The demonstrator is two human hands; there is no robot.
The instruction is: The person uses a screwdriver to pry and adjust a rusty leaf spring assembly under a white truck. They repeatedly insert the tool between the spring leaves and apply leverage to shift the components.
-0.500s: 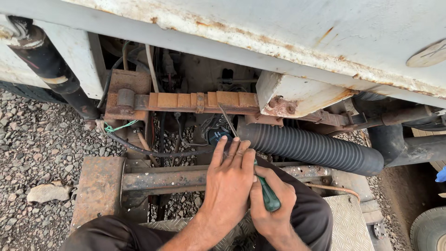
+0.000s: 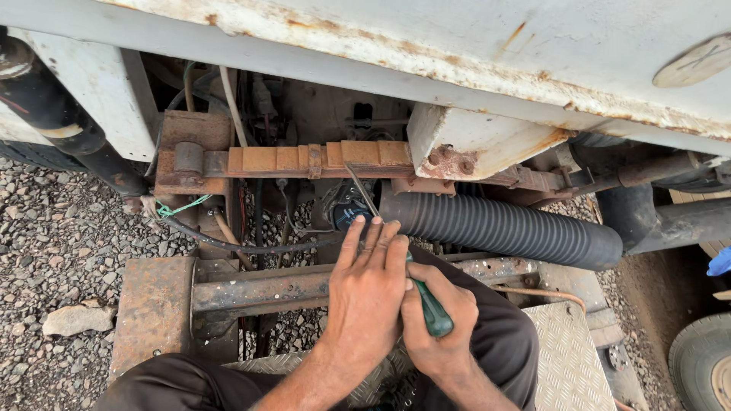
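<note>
Right hand grip clamped on green screwdriver, left hand flat, fingers extended.

Grey gravel ground carries a pale stone lying loose.

Roadside repair spot: rusty truck underside, gravel

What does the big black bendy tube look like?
The hose is black and ribbed all along, like rubber or plastic, and looks dusty. It lies nearly level under the rusty white body, sloping a little down to the right. Its left end meets a dark round part near the left hand fingertips; its right end runs toward a thicker dark pipe. The hand does not seem to touch it.
</note>
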